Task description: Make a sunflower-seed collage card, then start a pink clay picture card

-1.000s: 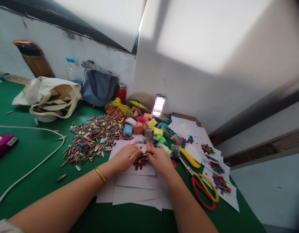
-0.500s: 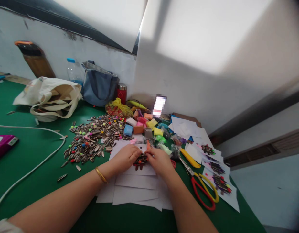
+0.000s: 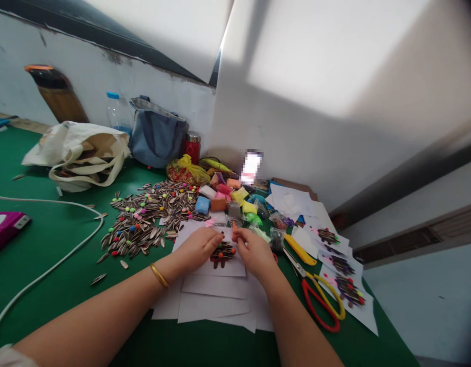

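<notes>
White wall (image 3: 235, 117) backs a green tabletop (image 3: 59, 229), where a seed figure (image 3: 223, 253) lies on the top paper sheet (image 3: 237, 270) between both hands. Compared with half a second ago, the right hand (image 3: 252, 250) has drawn slightly aside, baring an orange ball (image 3: 233, 251) on the figure's right edge; the left hand (image 3: 199, 250) stays at its upper left. Right fingertips come together by an orange piece (image 3: 234, 226), but whether they grip it I cannot tell; the left grip is equally unclear. Beyond the figure, leftward, a cream bag (image 3: 67, 135) gapes around indistinct contents, near a blue bag (image 3: 159, 132); a yellow bag (image 3: 185, 171) holds something red. Seeds (image 3: 155, 214) heap left of the figure, coloured packets (image 3: 219, 204) crowd behind it, and scissors (image 3: 302, 270) lie to its right
</notes>
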Demonstrator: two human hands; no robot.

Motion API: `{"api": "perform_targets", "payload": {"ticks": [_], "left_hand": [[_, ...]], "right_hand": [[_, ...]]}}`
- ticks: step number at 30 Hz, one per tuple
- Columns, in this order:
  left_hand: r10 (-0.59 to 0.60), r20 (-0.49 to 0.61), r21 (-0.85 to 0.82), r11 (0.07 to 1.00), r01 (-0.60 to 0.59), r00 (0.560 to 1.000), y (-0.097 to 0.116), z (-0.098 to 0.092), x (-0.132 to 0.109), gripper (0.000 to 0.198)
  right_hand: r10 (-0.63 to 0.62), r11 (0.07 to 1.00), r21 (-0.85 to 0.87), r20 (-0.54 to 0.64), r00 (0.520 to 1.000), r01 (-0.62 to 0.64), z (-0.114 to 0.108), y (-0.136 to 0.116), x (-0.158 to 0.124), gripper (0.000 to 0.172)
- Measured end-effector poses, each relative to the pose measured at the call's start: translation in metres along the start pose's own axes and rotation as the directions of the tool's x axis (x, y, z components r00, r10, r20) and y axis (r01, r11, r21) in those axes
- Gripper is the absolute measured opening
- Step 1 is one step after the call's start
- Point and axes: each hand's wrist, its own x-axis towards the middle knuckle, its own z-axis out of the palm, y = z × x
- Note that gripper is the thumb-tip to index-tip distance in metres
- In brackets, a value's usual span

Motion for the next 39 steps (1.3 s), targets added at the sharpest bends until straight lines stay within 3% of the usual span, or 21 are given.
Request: {"api": "perform_targets", "payload": {"ticks": [6, 10, 13, 17, 27, 33, 39], "left_hand": [[-0.073, -0.114, -0.100, 0.993, 0.062, 0.991, -0.002, -0.008, -0.001, 0.055], [-0.161, -0.160, 0.052, 0.984, 0.171, 0.974, -0.010, -0.024, 0.000, 0.037], [-0.128, -0.069, 0.235, 0.962, 0.140, 0.989, -0.017, -0.034, -0.001, 0.023], [-0.128, -0.016, 0.354, 0.927, 0.125, 0.992, -0.021, -0.035, -0.002, 0.020], [-0.180, -0.001, 0.375, 0.912, 0.167, 0.984, -0.020, -0.029, -0.003, 0.017], [-0.190, -0.014, 0.363, 0.914, 0.182, 0.982, -0.016, -0.033, -0.002, 0.010], [-0.204, 0.007, 0.332, 0.924, 0.190, 0.979, -0.012, -0.038, -0.001, 0.015]], "right_hand": [[0.015, 1.000, -0.018, -0.012, 1.000, -0.016, -0.010, 0.003, -0.002, 0.027], [0.065, 0.993, -0.103, 0.023, 0.998, -0.062, -0.022, 0.010, -0.006, 0.025], [0.098, 0.981, -0.174, 0.083, 0.992, -0.082, -0.027, 0.012, -0.008, 0.021], [0.108, 0.985, -0.145, 0.085, 0.991, -0.095, -0.024, 0.011, -0.009, 0.022], [0.095, 0.992, -0.091, 0.079, 0.992, -0.088, -0.017, 0.007, -0.005, 0.022], [0.059, 0.997, -0.061, 0.058, 0.997, -0.056, -0.013, 0.016, -0.003, 0.024], [0.036, 0.999, -0.027, 0.088, 0.995, -0.034, -0.007, 0.024, 0.000, 0.020]]}}
